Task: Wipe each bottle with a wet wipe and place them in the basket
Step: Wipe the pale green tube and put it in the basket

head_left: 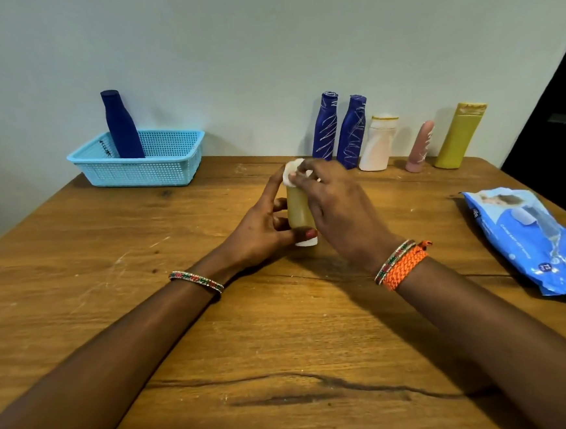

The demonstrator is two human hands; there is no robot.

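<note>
Clasping amber bottle [297, 209] upright, left hand [263, 231] grip, right hand [337, 206] pinching wipe [292, 173] on top

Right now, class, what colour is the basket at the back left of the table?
Light blue; the basket shows in the head view.

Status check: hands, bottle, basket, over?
Left hand holds tan bottle; right hand wipes its top with wet wipe. Basket holds one blue bottle. Nothing blocking.
</note>
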